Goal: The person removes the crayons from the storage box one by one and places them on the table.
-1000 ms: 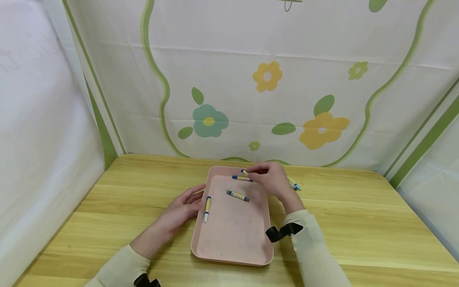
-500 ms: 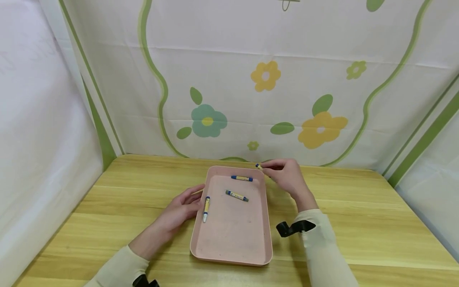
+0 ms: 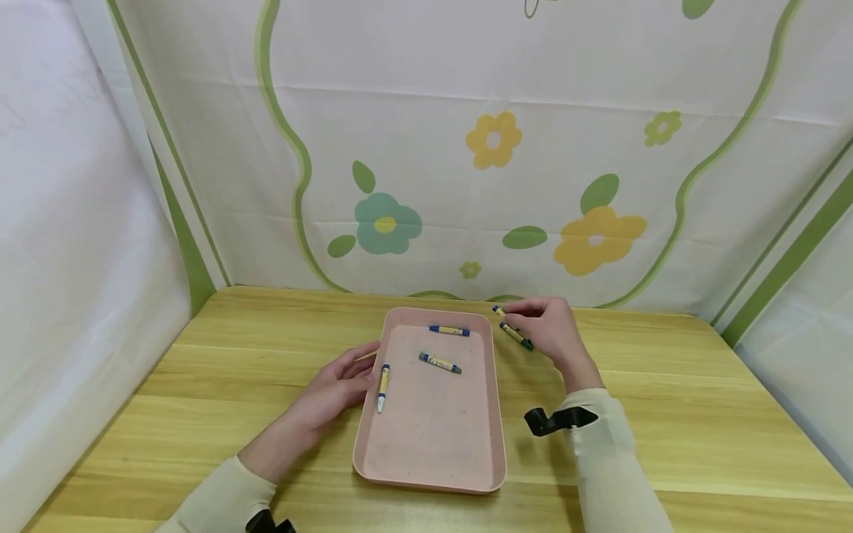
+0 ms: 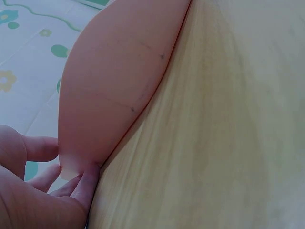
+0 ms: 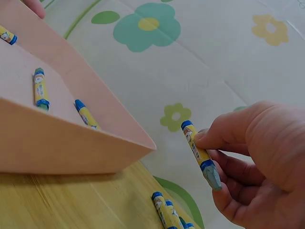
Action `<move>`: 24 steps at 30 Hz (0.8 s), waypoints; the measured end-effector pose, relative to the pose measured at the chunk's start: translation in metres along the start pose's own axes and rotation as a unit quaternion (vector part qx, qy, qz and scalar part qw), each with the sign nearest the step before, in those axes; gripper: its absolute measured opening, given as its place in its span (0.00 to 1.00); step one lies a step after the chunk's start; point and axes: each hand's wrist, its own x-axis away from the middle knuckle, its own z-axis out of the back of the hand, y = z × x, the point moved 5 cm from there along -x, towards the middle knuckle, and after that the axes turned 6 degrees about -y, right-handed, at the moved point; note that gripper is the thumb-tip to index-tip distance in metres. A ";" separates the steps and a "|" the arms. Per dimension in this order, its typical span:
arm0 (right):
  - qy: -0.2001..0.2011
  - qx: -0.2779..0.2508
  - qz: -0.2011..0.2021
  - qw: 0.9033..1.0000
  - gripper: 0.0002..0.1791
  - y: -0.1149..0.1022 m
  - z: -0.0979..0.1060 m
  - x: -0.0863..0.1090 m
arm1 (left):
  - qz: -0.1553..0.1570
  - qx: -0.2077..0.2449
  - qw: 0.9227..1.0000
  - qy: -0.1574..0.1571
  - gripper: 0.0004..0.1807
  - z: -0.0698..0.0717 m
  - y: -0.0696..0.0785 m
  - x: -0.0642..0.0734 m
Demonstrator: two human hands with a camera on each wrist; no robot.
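Observation:
My right hand pinches a crayon between thumb and fingers, just beyond the right rim of a pink tray. The crayon has a yellow wrapper, blue bands and a pale blue-grey tip. Below that hand, a dark green crayon lies on the table, with others beside it in the right wrist view. Inside the tray are a blue crayon, a grey-green crayon and a white-tipped crayon along the left wall. My left hand touches the tray's outer left side with its fingers extended.
The wooden table spreads out on both sides of the tray. A white cloth printed with flowers hangs behind the table, and white fabric hangs at the left side.
My right hand has moved from over the tray's back right to beyond its right rim, carrying the crayon. The dark green crayon has come into view. My left hand keeps its place.

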 end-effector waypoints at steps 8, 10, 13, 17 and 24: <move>0.014 0.011 -0.027 0.999 0.15 0.018 0.011 -0.001 | -0.004 0.005 1.000 -0.008 0.33 0.001 -0.001 0.000; 0.020 0.017 -0.031 0.999 0.15 0.021 0.014 -0.001 | -0.005 0.006 1.000 -0.009 0.34 0.001 -0.001 0.000; 0.029 0.034 -0.037 0.998 0.15 0.025 0.019 -0.001 | -0.006 0.006 1.000 -0.008 0.34 0.001 0.000 0.000; 0.041 0.051 -0.048 0.997 0.16 0.028 0.024 0.001 | -0.004 0.005 1.000 -0.006 0.34 0.002 -0.001 -0.001; 0.079 0.073 -0.057 0.993 0.15 0.035 0.033 0.003 | 0.002 0.008 1.000 0.001 0.33 0.002 -0.002 -0.002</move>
